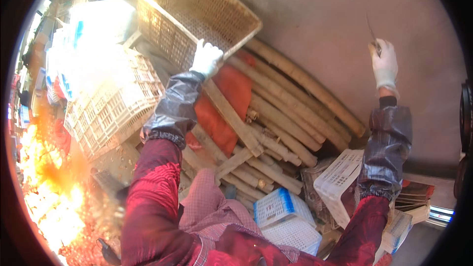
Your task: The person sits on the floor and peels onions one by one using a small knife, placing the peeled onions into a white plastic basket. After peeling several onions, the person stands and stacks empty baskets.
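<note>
My left hand (207,59), in a white glove, grips the near corner rim of a large brown plastic mesh crate (162,33). The crate's interior faces up and shows no contents. Out to the right, my right hand (385,62), also gloved in white, holds a thin-bladed knife (370,29) by its handle, with the blade pointing away from me. Apart from the knife, the right hand touches nothing that I can see. Dark plastic sleeve covers reach along both forearms.
Below the crate lie several wooden poles (288,92) and a red-orange sheet (221,107), crossed by a wooden frame (234,118). A white slotted crate (114,103) stands left. Blue-and-white baskets (288,221) and another white crate (338,181) sit lower right. Glare washes out the left.
</note>
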Demonstrator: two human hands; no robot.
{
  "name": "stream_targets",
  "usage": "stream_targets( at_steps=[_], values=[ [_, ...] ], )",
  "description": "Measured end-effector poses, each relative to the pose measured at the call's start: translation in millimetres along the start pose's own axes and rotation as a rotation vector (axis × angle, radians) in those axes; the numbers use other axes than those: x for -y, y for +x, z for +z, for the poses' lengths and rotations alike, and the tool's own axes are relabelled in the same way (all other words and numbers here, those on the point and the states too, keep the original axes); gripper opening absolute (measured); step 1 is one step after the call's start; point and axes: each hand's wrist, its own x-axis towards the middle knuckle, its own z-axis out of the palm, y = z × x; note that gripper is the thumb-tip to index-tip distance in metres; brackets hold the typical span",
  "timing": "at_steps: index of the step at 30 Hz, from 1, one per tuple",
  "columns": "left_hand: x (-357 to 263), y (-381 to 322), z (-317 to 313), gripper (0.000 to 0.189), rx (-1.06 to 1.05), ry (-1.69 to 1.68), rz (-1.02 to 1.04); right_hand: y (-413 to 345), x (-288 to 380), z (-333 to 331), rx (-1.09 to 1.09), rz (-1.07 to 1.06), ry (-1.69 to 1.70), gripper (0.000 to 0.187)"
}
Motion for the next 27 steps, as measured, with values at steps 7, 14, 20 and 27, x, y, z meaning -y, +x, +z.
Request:
stream_targets(
  at_steps=[7,14,20,27],
  values=[
    [1.6,3.2,4.4,0.010,0.045,-0.104,-0.003,42.9,-18.3,-29.5,-0.064,-0.050,-0.076,0.026],
    [11.9,-9.3,-25.9,0.040,0.138,-0.249,0.010,114.8,-27.6,8.6,-0.094,-0.148,-0.174,0.032],
    [63.1,63.7,-56.8,0.051,0.236,-0.703,-0.027,179.5,-47.5,37.2,-0.073,-0.063,-0.405,0.032],
    [120.5,288.3,-8.1,0.049,-0.401,-0.765,-0.466,191.5,-40.2,50.8,-0.062,-0.026,-0.442,0.023]
  ],
)
